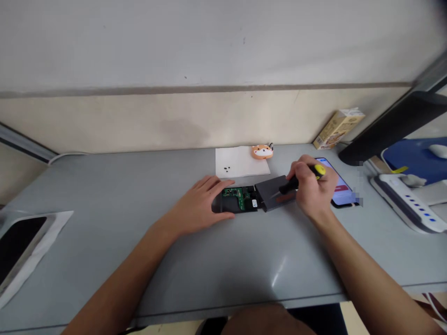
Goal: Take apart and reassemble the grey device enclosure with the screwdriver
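An opened flat black electronic device point(230, 203) with a green circuit board point(240, 193) lies on the grey desk. My left hand point(200, 204) holds its left end, thumb along the near edge and fingers along the far edge. A dark flat rectangular panel point(270, 188) sits at a slant over the device's right end; how it is joined there I cannot make out. My right hand point(310, 188) is closed round a screwdriver point(291, 184) with a black and yellow handle. The screwdriver's shaft points left over the panel, and whether its tip touches anything is unclear.
Behind the device, a white paper sheet point(237, 156) carries several tiny dark pieces point(226, 169) and an orange animal-faced case point(262, 151). A lit phone point(337, 184) lies beside my right hand. Farther right are a carton point(338, 128), a black post point(391, 128) and a power strip point(407, 202).
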A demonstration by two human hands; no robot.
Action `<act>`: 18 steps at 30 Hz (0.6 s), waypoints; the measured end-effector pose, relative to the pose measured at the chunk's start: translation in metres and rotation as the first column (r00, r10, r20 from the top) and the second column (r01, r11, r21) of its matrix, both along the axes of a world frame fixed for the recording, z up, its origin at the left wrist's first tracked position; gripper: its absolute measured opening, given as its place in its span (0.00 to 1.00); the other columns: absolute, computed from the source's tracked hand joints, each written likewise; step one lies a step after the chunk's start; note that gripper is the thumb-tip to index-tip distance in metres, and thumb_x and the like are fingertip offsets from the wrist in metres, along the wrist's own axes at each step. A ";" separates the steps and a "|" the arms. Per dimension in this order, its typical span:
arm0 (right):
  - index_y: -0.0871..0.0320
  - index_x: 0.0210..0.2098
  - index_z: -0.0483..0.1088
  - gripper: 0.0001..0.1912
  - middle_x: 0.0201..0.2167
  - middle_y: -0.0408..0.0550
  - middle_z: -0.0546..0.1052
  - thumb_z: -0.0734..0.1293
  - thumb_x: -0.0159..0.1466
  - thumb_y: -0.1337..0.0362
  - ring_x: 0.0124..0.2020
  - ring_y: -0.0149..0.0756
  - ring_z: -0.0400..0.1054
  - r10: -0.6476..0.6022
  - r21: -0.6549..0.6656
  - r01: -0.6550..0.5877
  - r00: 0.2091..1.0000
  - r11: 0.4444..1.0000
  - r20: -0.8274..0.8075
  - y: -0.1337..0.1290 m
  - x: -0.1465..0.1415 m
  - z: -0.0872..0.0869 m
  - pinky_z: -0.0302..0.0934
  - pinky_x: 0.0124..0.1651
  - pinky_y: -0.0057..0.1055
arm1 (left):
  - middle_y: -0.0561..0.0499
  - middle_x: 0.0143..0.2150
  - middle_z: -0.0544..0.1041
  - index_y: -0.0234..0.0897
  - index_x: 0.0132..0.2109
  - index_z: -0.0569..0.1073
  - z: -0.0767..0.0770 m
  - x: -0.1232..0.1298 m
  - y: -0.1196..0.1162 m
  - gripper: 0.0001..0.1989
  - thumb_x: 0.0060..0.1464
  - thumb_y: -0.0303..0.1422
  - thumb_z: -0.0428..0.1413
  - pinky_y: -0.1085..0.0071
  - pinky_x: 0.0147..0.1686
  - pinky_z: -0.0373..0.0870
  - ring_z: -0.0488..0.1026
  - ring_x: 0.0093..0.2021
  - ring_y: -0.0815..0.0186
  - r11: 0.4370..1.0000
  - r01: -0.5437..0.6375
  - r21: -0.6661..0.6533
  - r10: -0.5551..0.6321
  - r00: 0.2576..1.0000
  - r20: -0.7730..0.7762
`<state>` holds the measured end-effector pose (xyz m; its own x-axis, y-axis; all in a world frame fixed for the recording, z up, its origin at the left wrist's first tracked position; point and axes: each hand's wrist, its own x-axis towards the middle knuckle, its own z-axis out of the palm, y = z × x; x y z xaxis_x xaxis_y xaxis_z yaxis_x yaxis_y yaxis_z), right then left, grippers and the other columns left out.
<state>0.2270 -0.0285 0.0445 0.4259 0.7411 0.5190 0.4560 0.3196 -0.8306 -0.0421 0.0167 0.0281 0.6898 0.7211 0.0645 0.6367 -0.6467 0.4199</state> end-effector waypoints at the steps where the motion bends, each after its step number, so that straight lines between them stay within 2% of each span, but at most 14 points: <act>1: 0.54 0.16 0.65 0.16 0.17 0.42 0.65 0.62 0.61 0.62 0.21 0.32 0.58 -0.017 0.024 0.017 1.000 1.000 -0.010 0.000 0.000 0.000 0.50 0.24 0.32 | 0.47 0.63 0.70 0.51 0.69 0.64 0.000 0.001 -0.001 0.36 0.58 0.50 0.63 0.52 0.66 0.62 0.66 0.64 0.50 1.000 0.005 0.009 -0.005 1.000 -0.004; 4: 0.54 0.18 0.67 0.18 0.19 0.43 0.67 0.61 0.64 0.62 0.22 0.32 0.60 -0.013 0.081 0.014 1.000 0.997 -0.015 -0.001 -0.005 -0.002 0.53 0.26 0.32 | 0.47 0.65 0.69 0.50 0.68 0.64 -0.002 0.004 -0.003 0.33 0.59 0.47 0.63 0.51 0.67 0.60 0.65 0.65 0.49 0.998 0.031 0.055 -0.031 1.000 -0.005; 8: 0.54 0.22 0.68 0.19 0.20 0.41 0.69 0.62 0.68 0.58 0.20 0.29 0.59 0.134 -0.010 -0.134 0.987 0.991 0.084 -0.006 -0.012 -0.006 0.53 0.26 0.32 | 0.47 0.66 0.69 0.48 0.68 0.64 -0.003 0.010 -0.006 0.31 0.61 0.47 0.62 0.52 0.67 0.58 0.63 0.66 0.50 0.995 0.075 0.068 -0.074 0.997 -0.015; 10: 0.55 0.23 0.68 0.19 0.20 0.40 0.68 0.63 0.69 0.57 0.19 0.28 0.58 0.172 -0.033 -0.170 0.979 0.985 0.108 -0.008 -0.014 -0.008 0.53 0.25 0.31 | 0.47 0.66 0.69 0.47 0.68 0.64 -0.003 0.013 -0.008 0.31 0.62 0.46 0.61 0.52 0.67 0.57 0.63 0.66 0.51 0.994 0.080 0.069 -0.079 0.997 -0.007; 15: 0.54 0.23 0.68 0.18 0.21 0.41 0.70 0.61 0.69 0.58 0.21 0.30 0.60 0.082 0.006 -0.083 0.993 0.997 0.088 -0.006 -0.015 -0.008 0.55 0.27 0.31 | 0.47 0.66 0.70 0.47 0.68 0.64 -0.005 0.021 -0.014 0.27 0.64 0.41 0.59 0.52 0.68 0.55 0.65 0.66 0.52 0.996 0.065 0.061 -0.067 0.997 0.038; 18: 0.54 0.23 0.68 0.18 0.21 0.41 0.69 0.61 0.69 0.58 0.21 0.30 0.60 0.109 -0.026 -0.108 0.990 0.994 0.090 -0.005 -0.015 -0.007 0.54 0.26 0.31 | 0.48 0.66 0.70 0.47 0.68 0.63 -0.008 0.024 -0.015 0.26 0.66 0.40 0.57 0.51 0.68 0.55 0.66 0.66 0.52 0.997 0.063 0.048 -0.065 0.997 0.040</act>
